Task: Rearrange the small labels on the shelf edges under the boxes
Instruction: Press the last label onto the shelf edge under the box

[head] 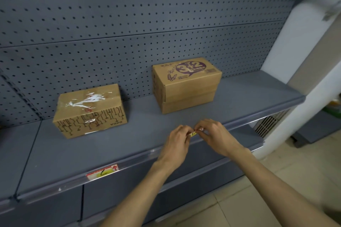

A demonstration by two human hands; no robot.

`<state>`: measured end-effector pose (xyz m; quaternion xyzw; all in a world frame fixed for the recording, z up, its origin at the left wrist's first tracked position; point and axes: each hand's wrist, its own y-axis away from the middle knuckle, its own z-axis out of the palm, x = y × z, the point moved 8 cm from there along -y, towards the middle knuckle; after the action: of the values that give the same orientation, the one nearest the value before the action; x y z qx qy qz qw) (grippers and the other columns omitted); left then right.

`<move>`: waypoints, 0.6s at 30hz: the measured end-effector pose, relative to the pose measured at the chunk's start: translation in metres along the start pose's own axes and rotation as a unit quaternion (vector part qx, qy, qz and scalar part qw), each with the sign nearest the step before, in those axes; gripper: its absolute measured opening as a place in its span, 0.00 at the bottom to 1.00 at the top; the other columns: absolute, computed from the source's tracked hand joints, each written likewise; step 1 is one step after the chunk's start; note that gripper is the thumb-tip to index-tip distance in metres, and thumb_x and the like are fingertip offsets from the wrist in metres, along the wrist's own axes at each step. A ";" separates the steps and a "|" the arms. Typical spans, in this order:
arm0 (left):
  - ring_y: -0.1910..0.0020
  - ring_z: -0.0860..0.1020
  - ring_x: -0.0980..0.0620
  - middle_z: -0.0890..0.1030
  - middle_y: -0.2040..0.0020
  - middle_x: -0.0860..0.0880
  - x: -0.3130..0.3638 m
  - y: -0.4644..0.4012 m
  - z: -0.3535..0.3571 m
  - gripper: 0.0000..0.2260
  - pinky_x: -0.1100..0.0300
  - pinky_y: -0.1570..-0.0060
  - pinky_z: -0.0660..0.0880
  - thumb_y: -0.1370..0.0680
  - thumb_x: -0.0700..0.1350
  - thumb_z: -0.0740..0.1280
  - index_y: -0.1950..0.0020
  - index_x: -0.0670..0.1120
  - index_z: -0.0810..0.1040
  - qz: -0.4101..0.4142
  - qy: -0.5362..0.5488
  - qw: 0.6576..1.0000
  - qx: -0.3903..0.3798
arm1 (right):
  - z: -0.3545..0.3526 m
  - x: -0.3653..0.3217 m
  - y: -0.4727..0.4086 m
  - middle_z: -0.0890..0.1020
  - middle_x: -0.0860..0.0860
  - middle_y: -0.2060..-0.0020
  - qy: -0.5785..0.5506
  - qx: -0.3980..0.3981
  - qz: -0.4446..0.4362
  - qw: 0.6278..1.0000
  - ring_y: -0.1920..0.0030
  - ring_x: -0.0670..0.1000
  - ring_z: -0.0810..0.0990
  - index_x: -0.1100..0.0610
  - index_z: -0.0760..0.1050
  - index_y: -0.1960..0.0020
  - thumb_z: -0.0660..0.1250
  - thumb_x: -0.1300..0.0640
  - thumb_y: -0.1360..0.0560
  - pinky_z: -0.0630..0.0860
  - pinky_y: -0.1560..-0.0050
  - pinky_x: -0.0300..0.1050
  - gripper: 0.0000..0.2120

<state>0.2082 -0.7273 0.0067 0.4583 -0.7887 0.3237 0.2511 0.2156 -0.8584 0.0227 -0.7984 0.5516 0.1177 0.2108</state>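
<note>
Two cardboard boxes stand on a grey shelf (pixel 140 134): a low box with black line drawings (pixel 90 110) at the left, and a taller box with a purple "3+2" print (pixel 186 83) at the right. A small yellow label (pixel 193 134) is at the shelf's front edge under the right box, pinched between my left hand (pixel 178 140) and my right hand (pixel 215 134); fingers hide most of it. A second label, red and white with a yellow strip (pixel 102 171), sits in the edge rail under the left box.
A grey pegboard back wall (pixel 129 24) rises behind the boxes. A lower shelf (pixel 203 175) juts out below. A white pillar (pixel 302 97) stands at the right, with a vent grille (pixel 267 123) and a tiled floor (pixel 276 180) beside it.
</note>
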 end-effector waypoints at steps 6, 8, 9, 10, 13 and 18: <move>0.50 0.80 0.46 0.82 0.47 0.45 0.004 -0.007 0.022 0.13 0.45 0.50 0.77 0.19 0.35 0.62 0.37 0.46 0.77 -0.041 -0.007 0.999 -0.030 | -0.003 0.024 0.000 0.83 0.48 0.54 -0.006 -0.003 0.011 1.000 0.52 0.50 0.80 0.54 0.80 0.49 0.69 0.62 0.22 0.78 0.50 0.51 0.05; 0.50 0.80 0.45 0.81 0.47 0.44 0.006 -0.007 0.026 0.13 0.44 0.49 0.76 0.19 0.35 0.61 0.37 0.45 0.76 -0.050 -0.010 0.998 -0.033 | -0.003 0.028 0.000 0.83 0.49 0.53 -0.001 -0.002 0.009 1.000 0.51 0.51 0.80 0.54 0.80 0.48 0.69 0.62 0.22 0.78 0.49 0.50 0.05; 0.50 0.79 0.45 0.81 0.47 0.44 0.007 -0.007 0.027 0.13 0.44 0.49 0.76 0.19 0.35 0.61 0.37 0.45 0.76 -0.053 -0.012 0.998 -0.034 | -0.004 0.030 0.000 0.83 0.49 0.53 0.001 -0.002 0.009 1.000 0.50 0.51 0.80 0.54 0.81 0.48 0.69 0.62 0.22 0.77 0.49 0.51 0.05; 0.49 0.79 0.45 0.81 0.46 0.44 0.008 -0.007 0.028 0.13 0.45 0.48 0.76 0.19 0.34 0.61 0.37 0.45 0.76 -0.053 -0.016 0.998 -0.035 | -0.004 0.031 0.000 0.83 0.49 0.53 0.003 -0.001 0.008 1.000 0.50 0.52 0.80 0.54 0.81 0.48 0.69 0.62 0.22 0.77 0.49 0.51 0.05; 0.47 0.79 0.44 0.80 0.44 0.44 0.010 -0.005 0.029 0.13 0.45 0.47 0.75 0.19 0.35 0.60 0.36 0.44 0.75 -0.050 -0.043 0.997 -0.040 | -0.005 0.035 0.003 0.83 0.50 0.54 0.004 0.009 0.004 1.000 0.51 0.52 0.79 0.55 0.81 0.49 0.69 0.62 0.22 0.77 0.50 0.50 0.04; 0.49 0.79 0.44 0.75 0.41 0.46 0.009 0.005 0.029 0.16 0.48 0.49 0.76 0.19 0.35 0.61 0.31 0.46 0.71 -0.053 -0.086 0.994 -0.032 | -0.004 0.043 0.004 0.82 0.51 0.53 0.019 0.017 0.008 1.000 0.51 0.53 0.78 0.55 0.81 0.49 0.70 0.61 0.22 0.78 0.50 0.50 0.04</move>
<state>0.1964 -0.7519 -0.0078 0.5174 -0.7921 0.2433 0.2137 0.2270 -0.8970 0.0076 -0.7922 0.5641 0.0947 0.2129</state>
